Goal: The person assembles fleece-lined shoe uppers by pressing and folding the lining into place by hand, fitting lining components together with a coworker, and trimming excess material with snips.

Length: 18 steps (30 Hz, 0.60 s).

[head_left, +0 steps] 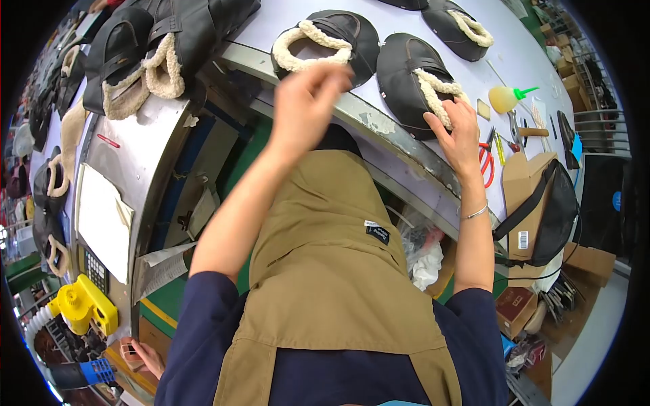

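Observation:
Black shoe uppers with cream fleece collars lie along the near edge of the white table [271, 30]. My right hand [460, 135] grips the fleece collar of one black shoe upper [399, 74], thumb on one side and fingers on the other. To its left, my left hand [305, 105] is raised over the table edge, just in front of another shoe upper [365, 44]. Its fingers look curled, but motion smears the tips, and whether they hold anything is unclear. A further shoe upper [450, 30] lies beyond.
Right of my right hand are red-handled pliers [487, 162], a glue bottle [503, 99], a wooden-handled tool [535, 132] and a black bag [552, 216]. At left, a metal bench holds papers [105, 216] and more uppers [118, 61]. Another person's hand [150, 358] shows lower left.

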Motion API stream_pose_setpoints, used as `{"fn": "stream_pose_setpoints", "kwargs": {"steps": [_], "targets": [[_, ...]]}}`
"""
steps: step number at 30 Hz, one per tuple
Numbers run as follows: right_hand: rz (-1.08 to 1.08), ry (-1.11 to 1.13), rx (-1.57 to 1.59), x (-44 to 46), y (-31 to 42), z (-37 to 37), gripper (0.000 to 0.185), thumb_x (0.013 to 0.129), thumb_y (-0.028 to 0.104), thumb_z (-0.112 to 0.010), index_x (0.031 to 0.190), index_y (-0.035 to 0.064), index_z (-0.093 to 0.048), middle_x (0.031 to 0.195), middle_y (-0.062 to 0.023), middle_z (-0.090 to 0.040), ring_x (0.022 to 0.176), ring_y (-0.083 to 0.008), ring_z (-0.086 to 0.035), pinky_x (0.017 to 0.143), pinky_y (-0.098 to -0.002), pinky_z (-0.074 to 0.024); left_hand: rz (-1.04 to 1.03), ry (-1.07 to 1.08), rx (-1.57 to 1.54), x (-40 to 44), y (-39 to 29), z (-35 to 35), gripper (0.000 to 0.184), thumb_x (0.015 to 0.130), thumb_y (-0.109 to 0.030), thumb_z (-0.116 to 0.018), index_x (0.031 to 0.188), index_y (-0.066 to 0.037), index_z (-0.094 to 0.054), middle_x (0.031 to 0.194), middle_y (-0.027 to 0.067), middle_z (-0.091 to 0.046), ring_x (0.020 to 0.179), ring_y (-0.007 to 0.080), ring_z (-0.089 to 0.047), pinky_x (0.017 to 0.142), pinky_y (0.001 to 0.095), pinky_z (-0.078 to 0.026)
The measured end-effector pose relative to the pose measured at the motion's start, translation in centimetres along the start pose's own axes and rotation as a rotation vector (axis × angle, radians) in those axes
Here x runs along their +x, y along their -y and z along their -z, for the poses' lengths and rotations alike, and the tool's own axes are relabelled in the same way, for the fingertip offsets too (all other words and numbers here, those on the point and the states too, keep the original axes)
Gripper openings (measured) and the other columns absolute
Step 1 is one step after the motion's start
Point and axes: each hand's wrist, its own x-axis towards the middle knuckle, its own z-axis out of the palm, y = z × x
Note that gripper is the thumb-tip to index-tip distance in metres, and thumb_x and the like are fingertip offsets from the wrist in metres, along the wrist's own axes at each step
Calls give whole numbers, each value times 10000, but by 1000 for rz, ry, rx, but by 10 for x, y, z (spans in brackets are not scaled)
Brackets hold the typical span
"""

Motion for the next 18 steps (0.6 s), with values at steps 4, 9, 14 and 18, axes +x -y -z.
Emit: {"fn": "stream_pose_setpoints", "kwargs": {"steps": [4,9,14,18], "targets": [[-96,-21,59,2,11,1,259,834,277,-697,882,34,-622,706,-131,-574,737,-327,-545,838,-399,-434,623,295,-483,-47,23,-39,291,962,-192,-562,1157,16,-621,980,86,-667,919,150,-636,813,285,-530],[-268,52,306,23,47,16,274,905,276,-631,926,3,-636,771,-141,-625,781,-314,-580,712,-359,-450,682,322,-561,-39,-5,-71,342,917,-328,-642,1070,-23,-641,991,28,-658,860,95,-587,780,246,-465],[-157,-164,444,27,31,0,348,988,307,-519,923,-9,-649,726,-103,-621,662,-200,-554,617,-313,-435,744,140,-941,-38,9,-83,270,915,-356,-645,1010,-103,-634,1021,-11,-663,864,78,-585,687,261,-467],[-274,-189,472,31,42,-4,346,991,296,-515,875,-3,-646,649,-84,-585,599,-148,-495,564,-281,-411,800,106,-1213,-43,-8,-83,273,948,-343,-596,1093,-113,-566,1073,4,-639,952,101,-598,725,267,-515]]}}
